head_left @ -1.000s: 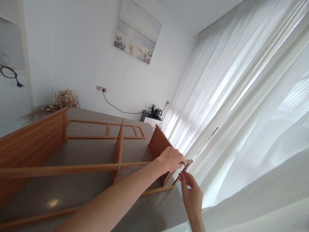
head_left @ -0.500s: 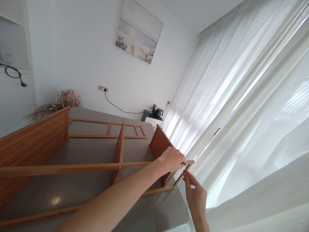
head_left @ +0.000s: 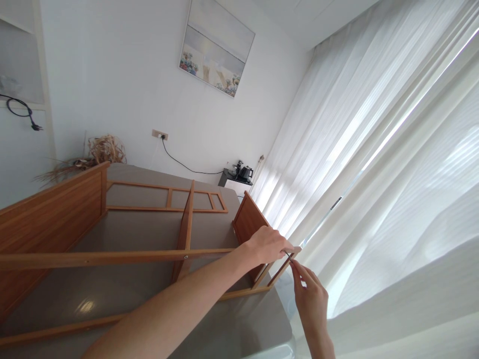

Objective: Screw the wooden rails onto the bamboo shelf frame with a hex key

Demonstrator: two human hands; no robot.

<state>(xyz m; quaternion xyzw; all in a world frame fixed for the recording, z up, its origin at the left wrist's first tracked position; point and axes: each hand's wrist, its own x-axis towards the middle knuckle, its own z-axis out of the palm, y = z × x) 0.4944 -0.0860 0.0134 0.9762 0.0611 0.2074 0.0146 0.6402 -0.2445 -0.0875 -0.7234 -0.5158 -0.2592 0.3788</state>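
A wooden rack frame [head_left: 127, 257] lies on its side, its rails running across the view. At its right end my left hand [head_left: 267, 245] bends over the top rail, with curled fingers closed around the near end of a thin dark hex key [head_left: 288, 255]. Just below and to the right, my right hand [head_left: 311, 295] pinches the key's other end between thumb and fingertips. My left fingers hide where the key meets the wood. A screw head [head_left: 186, 257] shows on the rail, at the middle panel [head_left: 186, 219].
The rack rests on a grey tabletop [head_left: 254, 319] with a rounded corner. A flat wooden ladder-like frame [head_left: 168, 199] lies behind it. White curtains [head_left: 374, 199] hang close on the right. Dried stalks [head_left: 107, 148] and a black kettle [head_left: 246, 172] are at the back.
My right hand has shifted slightly right, and the hex key has swung with it. My left hand stays at the rail end, its fingers a little further right.
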